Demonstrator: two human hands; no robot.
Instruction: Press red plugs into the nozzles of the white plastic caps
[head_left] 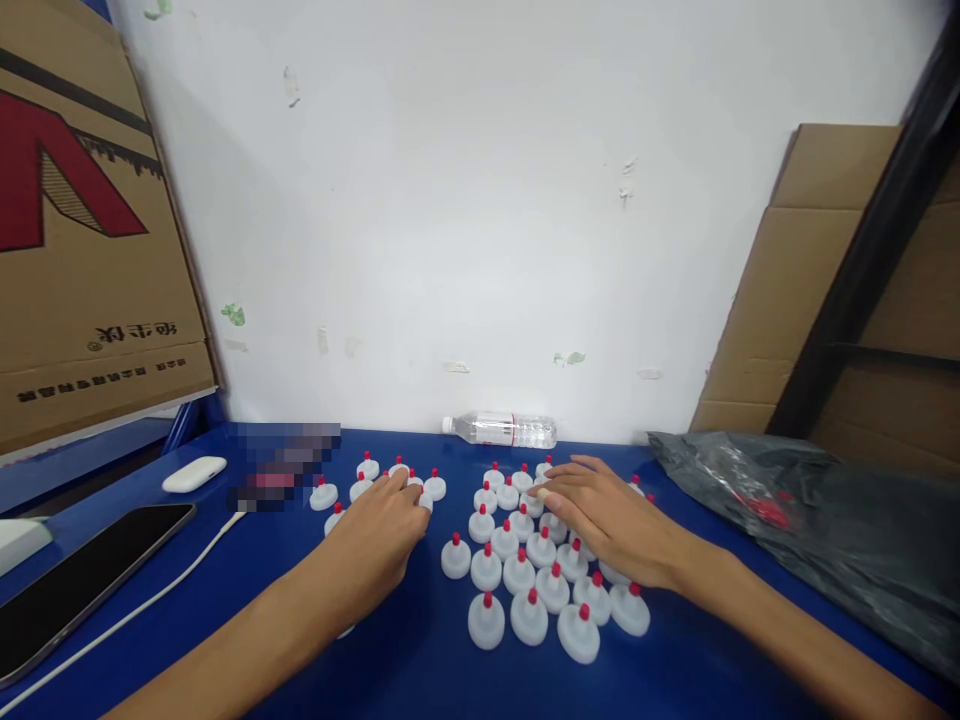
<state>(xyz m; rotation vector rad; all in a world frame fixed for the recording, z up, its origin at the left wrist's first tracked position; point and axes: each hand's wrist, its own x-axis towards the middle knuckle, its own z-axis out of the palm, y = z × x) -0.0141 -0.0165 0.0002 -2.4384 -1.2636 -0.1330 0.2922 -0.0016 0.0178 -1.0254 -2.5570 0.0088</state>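
My left hand (386,525) is over the left group of white caps with red tips. Its fingers are curled down among them, and the fingertips are mostly hidden, so I cannot see what they hold. Beside it stand a cap (324,494) on the left and another cap (434,486) on the right. My right hand (611,515) lies palm down with fingers stretched out over the larger right group, covering several caps. In front of it, nearer me, sit more such caps, among them one at the front (578,634) and one on the left edge (455,558).
A clear plastic bottle (502,429) lies along the white wall on the blue table (409,660). At left are a phone (90,575), a white case (194,474) and a white cable (157,607). A grey plastic bag (847,560) lies at right; cardboard (795,290) stands behind it.
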